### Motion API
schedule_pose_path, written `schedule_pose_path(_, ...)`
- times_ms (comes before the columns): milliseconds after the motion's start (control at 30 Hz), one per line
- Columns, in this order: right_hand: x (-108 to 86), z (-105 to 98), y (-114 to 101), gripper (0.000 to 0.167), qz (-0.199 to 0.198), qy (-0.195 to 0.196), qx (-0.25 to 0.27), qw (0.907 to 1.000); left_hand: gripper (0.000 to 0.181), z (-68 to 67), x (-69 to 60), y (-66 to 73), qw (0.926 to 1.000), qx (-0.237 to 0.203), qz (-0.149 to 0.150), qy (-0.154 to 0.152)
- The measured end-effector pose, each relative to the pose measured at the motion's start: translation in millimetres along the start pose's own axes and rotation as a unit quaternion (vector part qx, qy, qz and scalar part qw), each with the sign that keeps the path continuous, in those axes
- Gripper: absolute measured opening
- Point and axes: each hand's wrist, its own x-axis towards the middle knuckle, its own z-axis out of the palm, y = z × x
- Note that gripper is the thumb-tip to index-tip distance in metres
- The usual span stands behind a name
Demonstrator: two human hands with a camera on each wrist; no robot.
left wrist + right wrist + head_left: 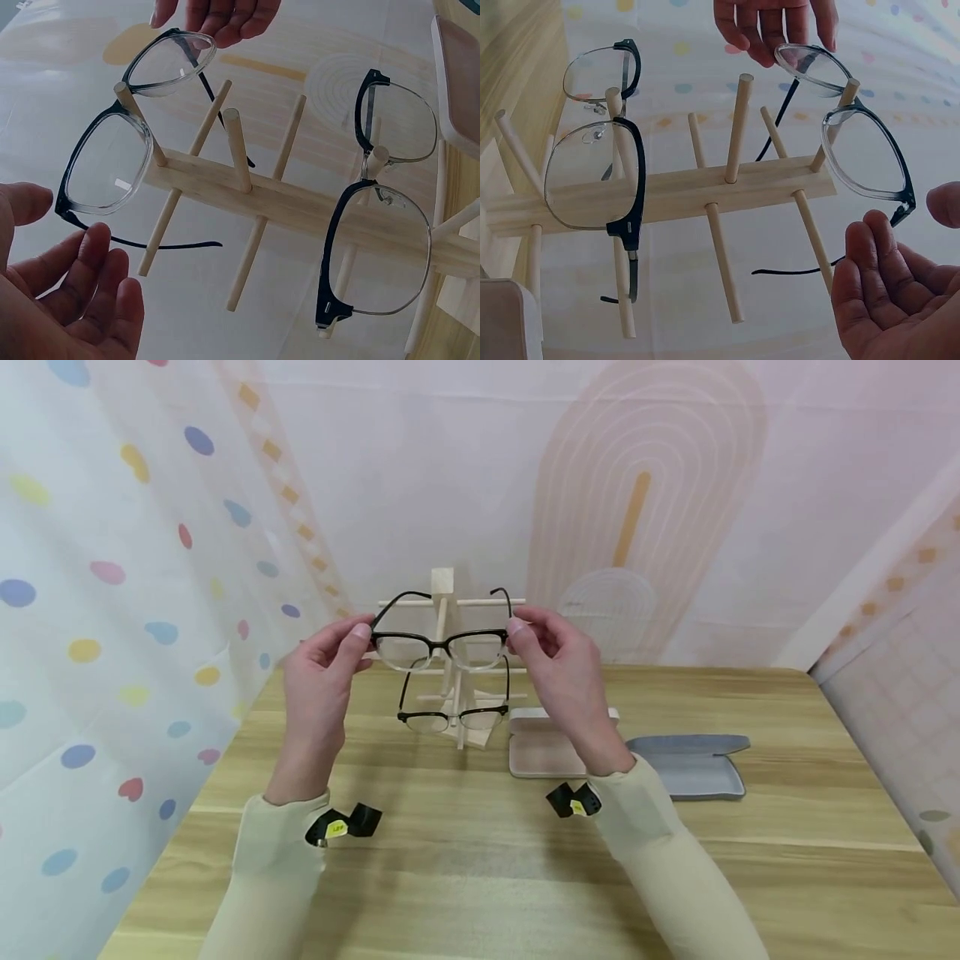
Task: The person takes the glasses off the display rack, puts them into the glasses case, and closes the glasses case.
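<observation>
- Broadly, hanging cloth makes the room: a white curtain printed with coloured spots [82, 627] fills the left of the head view, and a pale backdrop with a peach arch [652, 452] spans the top.
- A yellow-brown wood-grain bench [450, 877] covers the middle and bottom of the frame.
- A pale wooden peg stand [442, 582] rises from it at centre.
- Right of centre, a white case with a pinkish lining [546, 758] and a grey hinged case [697, 774] lie open on the bench.
- The black-and-clear glasses [439, 646] are at upper centre, long axis running left to right, lenses toward the person, temples reaching back either side of the stand. Their bridge lies over its uppermost forward peg, the fit the work seems to turn on; neither hand is nearer, one being at each end.
- Lower on the stand sit black-browed, thin-rimmed glasses [482, 711].
- Left hand [321, 677] and right hand [564, 672]: each has loosely bent fingers beside a hinge, thumb slightly clear in the wrist views; no firm pinch shows, and whether fingertips touch the temples I cannot tell.
</observation>
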Motion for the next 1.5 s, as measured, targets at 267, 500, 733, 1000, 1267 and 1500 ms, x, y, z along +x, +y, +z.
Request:
schedule_pose_path(267, 1.4, 4, -4, 0.033, -0.011, 0.0, -0.01, 0.9999, 0.028, 0.9, 1.2, 0.5, 0.9996, -0.017, 0.01, 0.018)
schedule_pose_path(500, 0.5, 4, -6, 0.03, -0.016, -0.003, -0.008, 0.9998, 0.021, 1.5, 0.2, 2.1, 0.9986, -0.029, 0.025, 0.035)
schedule_pose_path(733, -3.2, 0, -10, 0.029, -0.024, -0.005, 0.001, 0.9997, 0.019, 1.5, -4.5, 7.6, 0.9973, -0.055, 0.036, 0.034)
schedule_pose_path(1000, -10.2, -7, -15, 0.029, -0.038, 0.002, 0.015, 0.9992, 0.019, 4.8, -12.6, 12.9, 0.9956, -0.074, 0.049, 0.031)
schedule_pose_path(1267, -17.4, -15, -19, 0.027, -0.053, -0.001, 0.029, 0.9982, 0.018, 7.9, -23.4, 20.5, 0.993, -0.097, 0.064, 0.023)
schedule_pose_path(1500, -24.1, -24, -23, 0.026, -0.053, -0.003, 0.036, 0.998, 0.018, 11.6, -33.8, 24.4, 0.9925, -0.105, 0.063, 0.004)
